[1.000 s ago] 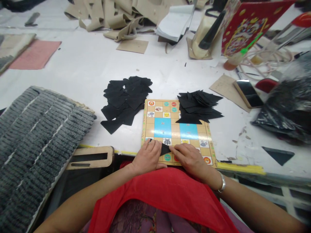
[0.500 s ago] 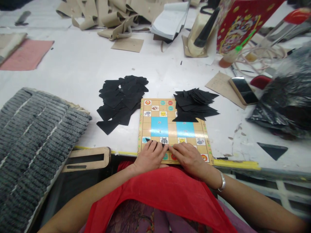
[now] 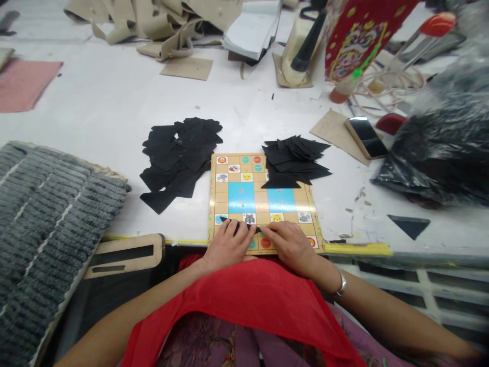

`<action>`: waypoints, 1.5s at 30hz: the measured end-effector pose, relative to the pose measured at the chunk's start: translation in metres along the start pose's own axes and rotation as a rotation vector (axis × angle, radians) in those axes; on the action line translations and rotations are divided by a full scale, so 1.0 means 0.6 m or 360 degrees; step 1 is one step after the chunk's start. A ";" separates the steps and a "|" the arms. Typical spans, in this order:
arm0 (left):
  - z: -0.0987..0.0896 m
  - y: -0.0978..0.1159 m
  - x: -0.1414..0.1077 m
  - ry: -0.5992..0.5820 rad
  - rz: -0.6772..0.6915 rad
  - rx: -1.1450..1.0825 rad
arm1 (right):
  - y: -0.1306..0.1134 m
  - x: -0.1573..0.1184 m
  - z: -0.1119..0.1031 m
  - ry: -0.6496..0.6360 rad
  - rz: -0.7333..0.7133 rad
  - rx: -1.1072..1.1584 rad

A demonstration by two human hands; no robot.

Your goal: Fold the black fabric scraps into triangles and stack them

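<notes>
A game board [image 3: 221,196] printed with animal pictures lies at the table's front edge. On its near part is a narrow black piece of material [image 3: 223,219], mostly covered by my fingers. My left hand [image 3: 231,240] curls over this piece and presses it against the board. At the piece's right end, the thumb and fingers of my right hand [image 3: 293,245] come together on it. A loose pile of black pieces [image 3: 183,153] lies left of the board. Another stack of pointed black pieces [image 3: 292,160] covers the board's far right corner.
One black triangle [image 3: 409,225] lies alone on the right. Beyond it are a plastic bag [image 3: 451,148], a phone [image 3: 367,136] and a small bottle [image 3: 342,92]. Grey ribbed material [image 3: 49,224] and a slotted wooden template [image 3: 126,252] are at left. Beige straps [image 3: 153,25] lie at the back.
The whole view has shifted, so things sit a little further left. My right-hand fingers have drawn closer together at the black piece's end. My left hand stays on it.
</notes>
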State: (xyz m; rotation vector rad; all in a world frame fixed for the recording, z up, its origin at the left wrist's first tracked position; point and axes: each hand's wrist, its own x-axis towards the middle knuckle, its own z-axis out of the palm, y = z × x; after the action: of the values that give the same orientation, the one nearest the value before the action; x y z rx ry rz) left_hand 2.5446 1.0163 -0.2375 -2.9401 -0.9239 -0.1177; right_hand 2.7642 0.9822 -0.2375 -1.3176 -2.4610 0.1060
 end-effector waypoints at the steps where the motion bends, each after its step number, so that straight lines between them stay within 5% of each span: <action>1: 0.000 0.000 0.000 0.0000 0.0005 0.0010 | -0.001 0.000 -0.001 -0.0030 -0.0020 -0.0034; 8: -0.002 0.007 0.004 -0.0001 -0.0032 0.0054 | -0.008 0.004 -0.015 -0.0162 -0.0070 -0.0208; 14: 0.005 0.013 -0.004 0.0084 -0.0101 -0.0017 | -0.014 0.008 -0.007 0.0087 0.0171 -0.0099; 20: 0.016 0.018 -0.014 0.0161 -0.0184 -0.0047 | -0.035 0.009 -0.006 -0.0092 -0.0042 -0.0293; 26: 0.012 0.012 -0.010 0.0173 -0.0217 -0.0252 | -0.014 0.020 -0.010 0.0003 -0.0158 -0.0400; 29: -0.001 -0.035 -0.010 0.0311 -0.0375 -0.0336 | 0.035 0.040 -0.034 0.0091 -0.0068 -0.0616; 33: -0.030 -0.146 0.000 0.0458 -0.0789 -0.0164 | 0.089 0.061 -0.066 0.0223 0.0220 -0.0899; 37: -0.029 -0.245 0.043 0.0331 -0.0966 -0.0090 | 0.085 0.073 -0.033 0.0203 0.0103 -0.0749; 41: -0.006 -0.293 0.079 0.0257 -0.1045 -0.0165 | 0.085 0.095 0.013 0.0155 0.0141 -0.0672; 45: 0.002 -0.315 0.079 0.0239 -0.1198 -0.0286 | 0.126 0.117 0.006 0.0146 0.0342 -0.0711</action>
State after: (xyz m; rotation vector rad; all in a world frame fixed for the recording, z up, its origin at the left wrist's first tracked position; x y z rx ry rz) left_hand 2.4753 1.1984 -0.2284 -2.4965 -2.0129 -0.4594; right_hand 2.7870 1.0829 -0.2394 -1.7206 -2.3384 -0.4675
